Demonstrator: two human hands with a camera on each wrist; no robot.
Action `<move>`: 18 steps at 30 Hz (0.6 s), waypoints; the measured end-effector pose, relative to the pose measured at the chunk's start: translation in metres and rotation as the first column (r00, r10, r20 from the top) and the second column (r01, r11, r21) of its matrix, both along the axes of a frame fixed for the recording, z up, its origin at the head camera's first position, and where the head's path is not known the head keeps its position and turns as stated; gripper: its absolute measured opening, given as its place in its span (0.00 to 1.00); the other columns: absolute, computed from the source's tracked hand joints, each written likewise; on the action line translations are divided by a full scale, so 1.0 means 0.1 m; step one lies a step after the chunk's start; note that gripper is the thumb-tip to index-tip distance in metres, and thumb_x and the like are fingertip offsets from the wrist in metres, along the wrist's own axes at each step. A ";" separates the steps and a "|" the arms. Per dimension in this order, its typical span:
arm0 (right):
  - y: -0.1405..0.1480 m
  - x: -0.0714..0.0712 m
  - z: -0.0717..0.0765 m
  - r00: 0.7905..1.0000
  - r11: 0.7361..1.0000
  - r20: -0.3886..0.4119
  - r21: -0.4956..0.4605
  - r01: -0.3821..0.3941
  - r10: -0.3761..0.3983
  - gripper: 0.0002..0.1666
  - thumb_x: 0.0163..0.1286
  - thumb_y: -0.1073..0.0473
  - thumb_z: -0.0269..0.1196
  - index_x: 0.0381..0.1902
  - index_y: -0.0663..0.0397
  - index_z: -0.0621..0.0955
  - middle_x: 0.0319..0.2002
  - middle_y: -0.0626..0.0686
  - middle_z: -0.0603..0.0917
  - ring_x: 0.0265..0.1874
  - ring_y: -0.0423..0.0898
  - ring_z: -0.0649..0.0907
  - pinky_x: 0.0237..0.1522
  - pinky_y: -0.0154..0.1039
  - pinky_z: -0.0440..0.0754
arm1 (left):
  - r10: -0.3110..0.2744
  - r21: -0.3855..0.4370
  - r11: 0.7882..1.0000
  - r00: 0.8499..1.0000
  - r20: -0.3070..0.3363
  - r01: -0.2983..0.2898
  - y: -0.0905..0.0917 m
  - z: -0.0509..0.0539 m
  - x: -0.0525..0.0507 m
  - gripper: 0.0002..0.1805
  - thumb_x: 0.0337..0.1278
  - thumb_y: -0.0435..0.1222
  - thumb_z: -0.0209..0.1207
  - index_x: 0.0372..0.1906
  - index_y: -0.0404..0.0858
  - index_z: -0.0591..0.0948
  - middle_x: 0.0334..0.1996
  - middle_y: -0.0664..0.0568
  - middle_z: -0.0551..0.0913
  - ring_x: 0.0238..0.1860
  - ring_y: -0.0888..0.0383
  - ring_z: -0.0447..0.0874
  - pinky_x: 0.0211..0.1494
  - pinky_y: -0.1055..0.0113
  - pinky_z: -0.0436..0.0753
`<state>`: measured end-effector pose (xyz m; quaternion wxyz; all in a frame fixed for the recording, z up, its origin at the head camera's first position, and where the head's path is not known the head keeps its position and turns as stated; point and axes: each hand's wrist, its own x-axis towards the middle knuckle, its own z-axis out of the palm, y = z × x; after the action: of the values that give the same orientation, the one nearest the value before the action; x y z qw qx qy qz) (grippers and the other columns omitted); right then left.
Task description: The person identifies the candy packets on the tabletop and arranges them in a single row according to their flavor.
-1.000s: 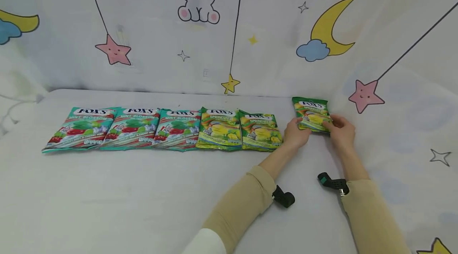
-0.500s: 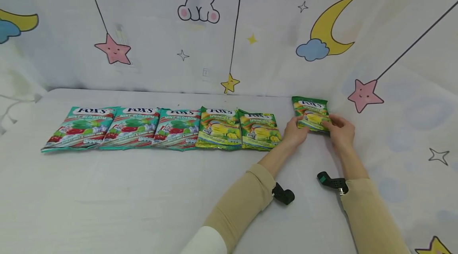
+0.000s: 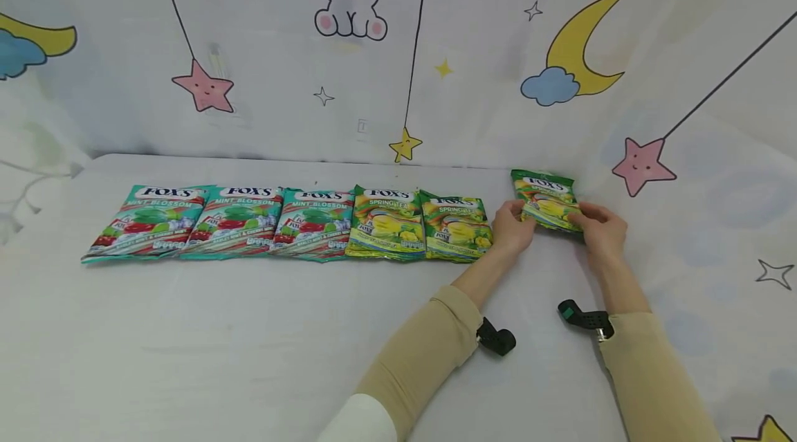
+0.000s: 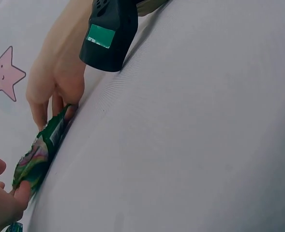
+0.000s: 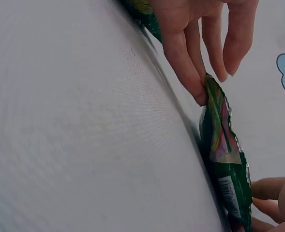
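Observation:
A green and yellow bag of Fox's Spring Tea candy (image 3: 544,198) is at the far right of the table, near the back wall. My left hand (image 3: 514,230) pinches its left side, and my right hand (image 3: 602,233) grips its near right corner. The right wrist view shows the left thumb on one face of the candy bag (image 5: 222,130), with the other fingers on the far side. In the left wrist view, the right hand (image 4: 57,79) holds the bag's upper end. Beside my left hand lies another Spring Tea bag (image 3: 457,227).
A row of bags runs left along the white table (image 3: 218,331): another Spring Tea bag (image 3: 386,224) and three teal Mint Blossom bags, the nearest of them (image 3: 314,224) touching it. Behind rises a patterned cloth wall (image 3: 261,27). Black wrist cameras (image 3: 496,340) protrude from both sleeves.
The head view has shifted slightly. The held candy bag has turned a little, its near right corner moving right with my right hand. The row of bags stays as it was.

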<state>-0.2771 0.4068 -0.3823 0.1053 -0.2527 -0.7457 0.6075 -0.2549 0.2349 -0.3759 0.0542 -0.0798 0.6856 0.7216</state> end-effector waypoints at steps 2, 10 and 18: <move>0.01 0.01 0.02 1.000 1.000 0.009 -0.013 -0.004 0.004 0.30 0.68 0.60 0.67 0.67 0.53 0.76 0.43 0.35 0.77 0.54 0.37 0.71 0.45 0.23 0.70 | 0.022 -0.010 1.000 1.000 -0.009 -0.022 0.00 0.00 0.00 0.18 0.61 0.30 0.61 0.56 0.43 0.80 0.53 0.54 0.82 0.54 0.60 0.79 0.49 0.69 0.80; 0.00 0.04 0.05 0.998 0.999 0.048 -0.013 -0.040 0.040 0.31 0.66 0.56 0.69 0.67 0.50 0.76 0.44 0.36 0.78 0.55 0.38 0.71 0.48 0.26 0.69 | 0.020 -0.065 0.998 1.000 0.007 -0.020 -0.02 0.02 0.02 0.21 0.61 0.31 0.60 0.59 0.43 0.79 0.57 0.53 0.80 0.62 0.58 0.74 0.62 0.65 0.76; 0.01 0.05 0.07 0.995 0.997 0.060 -0.037 -0.072 0.074 0.33 0.65 0.57 0.70 0.68 0.49 0.76 0.46 0.38 0.79 0.54 0.37 0.71 0.47 0.26 0.69 | 0.035 -0.065 0.997 0.999 0.018 -0.034 -0.03 0.04 0.02 0.26 0.56 0.24 0.57 0.61 0.44 0.79 0.57 0.53 0.80 0.59 0.59 0.73 0.59 0.66 0.76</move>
<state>-0.2719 0.4075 -0.3757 0.0556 -0.2457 -0.7466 0.6157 -0.2528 0.2320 -0.3717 0.0457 -0.1001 0.7065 0.6991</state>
